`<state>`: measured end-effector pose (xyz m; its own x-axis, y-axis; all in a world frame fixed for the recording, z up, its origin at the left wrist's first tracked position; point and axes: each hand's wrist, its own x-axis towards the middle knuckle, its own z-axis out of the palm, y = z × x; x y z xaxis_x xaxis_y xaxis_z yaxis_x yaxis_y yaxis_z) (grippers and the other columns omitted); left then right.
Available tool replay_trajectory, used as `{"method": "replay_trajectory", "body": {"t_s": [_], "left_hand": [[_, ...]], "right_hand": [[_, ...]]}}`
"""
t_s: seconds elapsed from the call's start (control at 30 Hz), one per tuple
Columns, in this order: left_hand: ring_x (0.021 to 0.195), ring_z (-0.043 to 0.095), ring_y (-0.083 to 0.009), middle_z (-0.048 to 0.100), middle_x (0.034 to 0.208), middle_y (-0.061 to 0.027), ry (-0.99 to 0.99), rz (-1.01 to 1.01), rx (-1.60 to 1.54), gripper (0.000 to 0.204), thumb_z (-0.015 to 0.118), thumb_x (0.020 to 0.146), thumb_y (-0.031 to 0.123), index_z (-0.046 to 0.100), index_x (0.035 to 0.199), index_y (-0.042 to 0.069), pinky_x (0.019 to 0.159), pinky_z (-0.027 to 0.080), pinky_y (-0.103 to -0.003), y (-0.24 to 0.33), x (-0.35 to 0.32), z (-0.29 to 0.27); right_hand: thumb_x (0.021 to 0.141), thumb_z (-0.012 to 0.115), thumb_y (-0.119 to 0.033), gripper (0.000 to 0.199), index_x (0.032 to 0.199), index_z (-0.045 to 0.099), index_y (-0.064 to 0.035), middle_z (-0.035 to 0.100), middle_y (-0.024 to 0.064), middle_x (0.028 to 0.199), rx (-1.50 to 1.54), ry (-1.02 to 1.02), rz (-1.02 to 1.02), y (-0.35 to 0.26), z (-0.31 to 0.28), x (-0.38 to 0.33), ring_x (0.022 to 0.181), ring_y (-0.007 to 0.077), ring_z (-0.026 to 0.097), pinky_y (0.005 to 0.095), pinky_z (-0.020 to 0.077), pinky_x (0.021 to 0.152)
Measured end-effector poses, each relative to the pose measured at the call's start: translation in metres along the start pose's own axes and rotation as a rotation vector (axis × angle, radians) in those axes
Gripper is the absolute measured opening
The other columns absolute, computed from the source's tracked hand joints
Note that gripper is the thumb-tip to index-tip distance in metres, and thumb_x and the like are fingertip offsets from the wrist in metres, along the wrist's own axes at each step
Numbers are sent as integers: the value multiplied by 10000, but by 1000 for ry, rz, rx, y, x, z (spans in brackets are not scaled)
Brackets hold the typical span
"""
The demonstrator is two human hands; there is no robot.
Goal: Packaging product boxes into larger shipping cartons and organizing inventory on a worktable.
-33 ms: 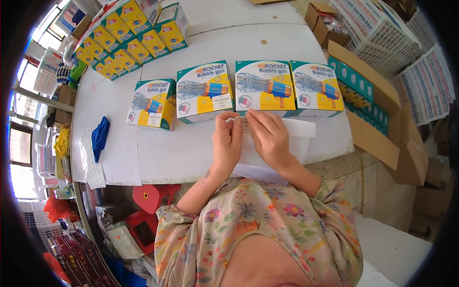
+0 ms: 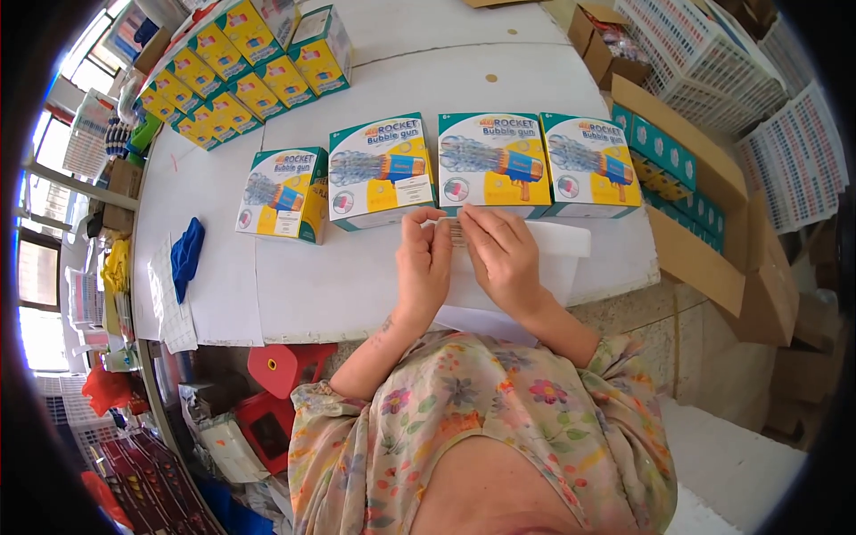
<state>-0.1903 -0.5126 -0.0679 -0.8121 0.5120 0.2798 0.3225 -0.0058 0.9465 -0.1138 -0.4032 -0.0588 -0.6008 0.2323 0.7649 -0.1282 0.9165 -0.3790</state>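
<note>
Close together at the table's near side, my left hand (image 2: 423,267) and my right hand (image 2: 505,254) both have their fingers closed on a small white label (image 2: 457,234) with dark print. Below my right hand lies a white paper sheet (image 2: 563,239), its far end on the table. Just beyond my fingers several toy bubble gun boxes stand in a row: a smaller box (image 2: 272,189), a larger box (image 2: 370,187) with a white sticker, a third box (image 2: 481,165) and a fourth box (image 2: 584,169). The smaller box bears a white sticker too.
Stacked yellow and green boxes (image 2: 232,76) stand at the table's far left. A blue cloth (image 2: 185,259) lies on paper at the left. An open carton (image 2: 758,294) with green boxes stands at the right edge, near white plastic crates (image 2: 704,62). Red stools (image 2: 276,370) are below the table.
</note>
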Motion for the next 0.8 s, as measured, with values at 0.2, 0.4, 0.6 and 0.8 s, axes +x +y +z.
{"method": "replay_trajectory", "body": {"t_s": [0.2,0.4,0.6,0.8], "left_hand": [[540,379,-63,472,598,-11,4,-2,-36,119,509,963,64,457,1063,24,491,323,-244,-4,1,4],[546,381,-57,477,609,-10,11,-28,-52,114,511,963,66,463,1057,23,493,325,-239,2,1,7],[565,392,-58,493,636,-14,1,-13,-72,143,531,952,62,463,1074,31,505,337,-235,-8,-1,8],[705,564,-158,585,807,-83,-245,-5,108,453,643,843,11,440,1242,79,637,448,-278,5,3,2]], "right_hand": [[737,700,45,282,1016,666,28,642,117,1051,179,38,199,-1,0,1,911,275,611,340,509,750],[744,704,39,264,1006,667,30,635,115,1061,56,33,98,1,-1,-2,901,270,613,338,515,756],[741,705,32,188,923,656,20,620,98,998,250,21,293,-3,-5,0,859,267,610,338,517,725],[761,677,58,146,877,612,1,607,110,949,220,0,327,18,-10,-1,829,277,620,325,521,676]]}}
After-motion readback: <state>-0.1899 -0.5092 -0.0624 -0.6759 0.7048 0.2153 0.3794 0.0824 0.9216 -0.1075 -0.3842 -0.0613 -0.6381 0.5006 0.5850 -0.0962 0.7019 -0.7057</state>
